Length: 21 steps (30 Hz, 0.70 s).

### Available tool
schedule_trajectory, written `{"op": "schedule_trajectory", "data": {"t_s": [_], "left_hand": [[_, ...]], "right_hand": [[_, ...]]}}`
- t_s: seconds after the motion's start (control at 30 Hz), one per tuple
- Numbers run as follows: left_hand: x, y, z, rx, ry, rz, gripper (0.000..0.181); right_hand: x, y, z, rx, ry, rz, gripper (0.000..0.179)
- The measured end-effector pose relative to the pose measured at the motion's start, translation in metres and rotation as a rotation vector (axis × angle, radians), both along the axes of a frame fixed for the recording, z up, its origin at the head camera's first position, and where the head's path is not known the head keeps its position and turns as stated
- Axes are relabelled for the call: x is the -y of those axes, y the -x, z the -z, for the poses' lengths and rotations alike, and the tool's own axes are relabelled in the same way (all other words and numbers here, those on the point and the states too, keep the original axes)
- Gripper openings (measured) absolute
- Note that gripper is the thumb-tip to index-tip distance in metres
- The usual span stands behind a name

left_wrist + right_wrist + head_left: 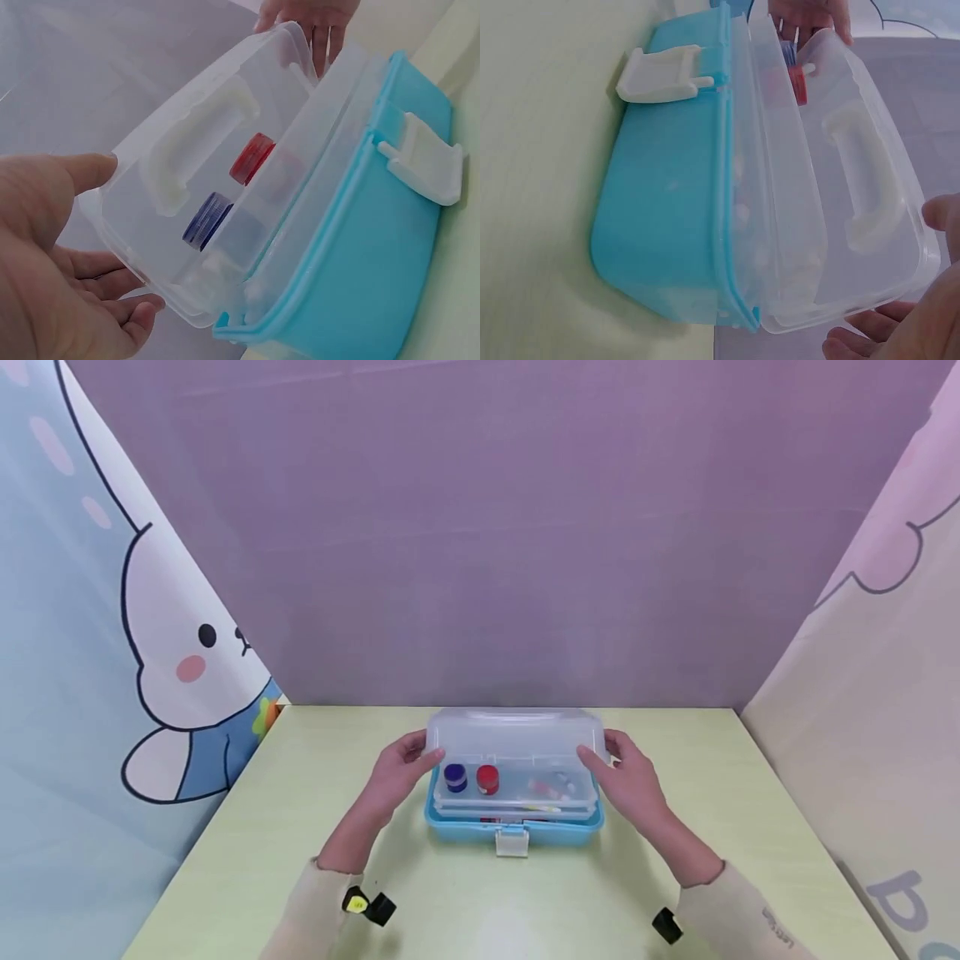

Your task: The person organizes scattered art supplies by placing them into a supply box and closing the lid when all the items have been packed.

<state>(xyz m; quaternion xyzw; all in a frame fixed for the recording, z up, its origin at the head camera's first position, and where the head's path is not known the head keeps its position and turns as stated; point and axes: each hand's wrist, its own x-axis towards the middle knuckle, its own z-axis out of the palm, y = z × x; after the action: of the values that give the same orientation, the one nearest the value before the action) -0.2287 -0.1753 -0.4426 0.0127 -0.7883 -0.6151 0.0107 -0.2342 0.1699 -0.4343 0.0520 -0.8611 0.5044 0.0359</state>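
A light-blue plastic storage box stands on the table with its clear lid tilted up and back. My left hand holds the lid's left side, thumb on the near edge and fingers behind it. On the opposite side my right hand grips the lid the same way. Inside sits a translucent tray. In it stand a jar with a dark blue cap and a jar with a red cap. Small pale items at the tray's right are too blurred to name.
A white latch hangs down at the box's front. The pale table meets a purple backdrop just behind the box. Printed cloths flank both sides. Small dark devices sit near the sleeves.
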Motion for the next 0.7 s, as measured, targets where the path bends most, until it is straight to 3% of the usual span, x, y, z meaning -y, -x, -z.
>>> {"op": "schedule_trajectory", "data": {"t_s": [0.23,0.7], "left_hand": [[-0.006,-0.01,0.005,-0.02,0.079,-0.05,0.067],[-0.009,-0.022,0.016,-0.078,0.114,-0.033,0.071]], "right_hand": [[0.002,-0.005,0.011,-0.01,-0.039,0.028,0.076],[-0.005,-0.015,0.018,0.012,-0.094,0.01,0.077]]}}
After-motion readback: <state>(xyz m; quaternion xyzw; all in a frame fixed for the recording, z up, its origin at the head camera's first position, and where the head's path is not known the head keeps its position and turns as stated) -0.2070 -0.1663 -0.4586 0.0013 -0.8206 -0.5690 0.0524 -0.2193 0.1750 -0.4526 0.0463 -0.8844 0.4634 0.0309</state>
